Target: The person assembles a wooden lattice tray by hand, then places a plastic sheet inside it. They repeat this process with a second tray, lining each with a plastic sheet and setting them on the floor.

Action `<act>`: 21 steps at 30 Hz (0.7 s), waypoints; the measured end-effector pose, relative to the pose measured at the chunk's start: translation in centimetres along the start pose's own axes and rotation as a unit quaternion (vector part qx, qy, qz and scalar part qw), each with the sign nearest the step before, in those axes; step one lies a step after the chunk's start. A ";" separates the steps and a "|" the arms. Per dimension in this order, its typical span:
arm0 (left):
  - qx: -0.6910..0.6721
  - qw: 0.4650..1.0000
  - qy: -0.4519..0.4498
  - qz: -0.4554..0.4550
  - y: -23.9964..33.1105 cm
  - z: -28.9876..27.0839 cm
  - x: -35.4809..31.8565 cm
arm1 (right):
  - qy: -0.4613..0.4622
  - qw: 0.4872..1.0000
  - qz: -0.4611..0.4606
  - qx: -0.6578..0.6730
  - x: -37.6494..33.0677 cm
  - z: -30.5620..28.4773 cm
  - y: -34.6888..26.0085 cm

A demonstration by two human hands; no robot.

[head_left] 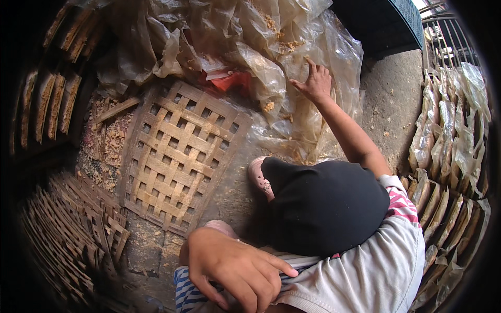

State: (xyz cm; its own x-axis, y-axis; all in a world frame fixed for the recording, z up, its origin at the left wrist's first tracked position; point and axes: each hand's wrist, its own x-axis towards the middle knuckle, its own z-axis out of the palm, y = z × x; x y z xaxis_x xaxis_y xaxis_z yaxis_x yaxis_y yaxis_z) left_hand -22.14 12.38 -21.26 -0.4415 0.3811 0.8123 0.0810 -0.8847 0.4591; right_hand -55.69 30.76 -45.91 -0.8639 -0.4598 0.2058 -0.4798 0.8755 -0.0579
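Note:
My right hand point(315, 83) reaches out over a large heap of crumpled clear plastic sheeting point(292, 112). Its fingers are spread on or just above the sheeting, with nothing gripped. Brown crumbs cling to the plastic, and a red piece point(229, 82) shows among its folds. Close to the view's lower edge, my left hand point(237, 268) lies in front of the grey shirt point(360, 281), back upward. Its fingers are loosely bent and apart, and I see nothing held. A rounded black shape point(323, 208) covers what lies between the hands; I cannot tell what it is.
A woven slatted panel point(177, 156) lies on the floor, with pinkish shoes point(258, 177) beside it. Stacked wooden slats point(78, 235) stand at the left. Plastic-covered racks point(443, 141) line the right side. A dark crate point(383, 23) stands at the top right.

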 end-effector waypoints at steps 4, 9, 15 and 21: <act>0.016 0.998 -0.047 0.048 -1.5 -0.9 -1.5 | 0.102 0.994 -0.030 -0.038 -1.6 1.3 0.0; 0.040 0.996 -0.048 0.061 -1.9 0.5 -2.6 | 0.134 0.990 -0.029 0.001 -0.2 1.2 1.6; 0.074 0.995 -0.019 0.058 -1.8 3.5 -3.9 | 0.208 0.968 0.141 0.000 4.9 -5.1 5.4; 0.098 0.993 -0.045 0.052 -2.0 4.1 -3.5 | 0.218 0.961 0.138 0.101 12.0 -16.0 10.4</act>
State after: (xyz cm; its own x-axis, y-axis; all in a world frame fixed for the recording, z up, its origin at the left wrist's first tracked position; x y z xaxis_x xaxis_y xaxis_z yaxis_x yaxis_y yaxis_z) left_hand -17.09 13.94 -23.55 -0.3403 0.3218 0.8835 0.2981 -0.8542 0.4260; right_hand -68.62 36.74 -28.45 -0.8378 -0.0695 0.5415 -0.2991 0.8882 -0.3486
